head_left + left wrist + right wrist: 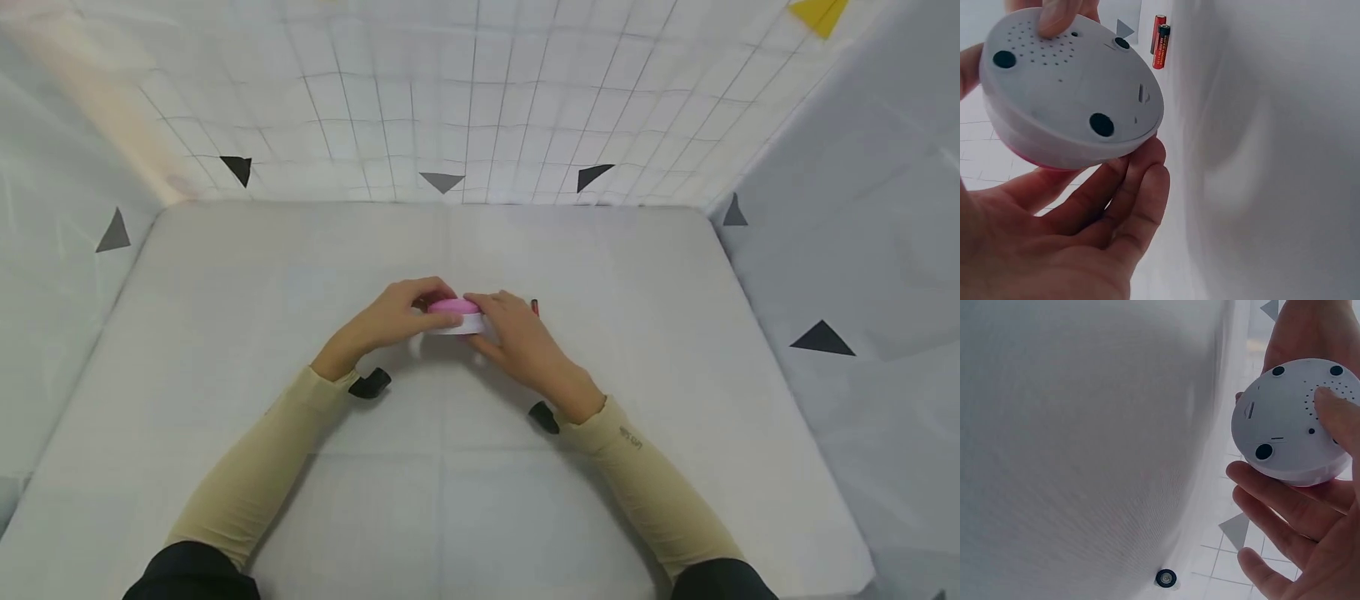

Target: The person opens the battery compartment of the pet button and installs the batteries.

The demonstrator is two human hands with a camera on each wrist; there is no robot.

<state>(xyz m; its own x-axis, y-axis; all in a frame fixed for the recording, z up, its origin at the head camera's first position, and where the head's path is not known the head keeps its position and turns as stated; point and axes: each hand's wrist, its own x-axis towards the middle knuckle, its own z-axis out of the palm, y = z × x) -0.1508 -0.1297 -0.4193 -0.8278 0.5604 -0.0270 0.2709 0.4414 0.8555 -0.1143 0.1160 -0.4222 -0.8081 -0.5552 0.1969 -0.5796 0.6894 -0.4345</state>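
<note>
Both hands hold a round pink-and-white device with speaker holes [455, 307] above the table, pink side up in the head view. My left hand [390, 321] grips its left side, thumb along the white edge and fingers behind. My right hand [528, 343] pinches it from the right, its thumb on the perforated underside in the right wrist view. The white base [1291, 419] shows dark round feet and a small slot for a cover. Two red-and-black batteries [1160, 45] stand just past the device, beside the right hand in the head view.
A white cloth-covered table [360, 517] lies under the hands, with a gridded white sheet [510, 100] behind it. Plain sheets hang at both sides, with dark triangular markers [822, 338] on them. Black wrist pieces [371, 383] jut from both cuffs.
</note>
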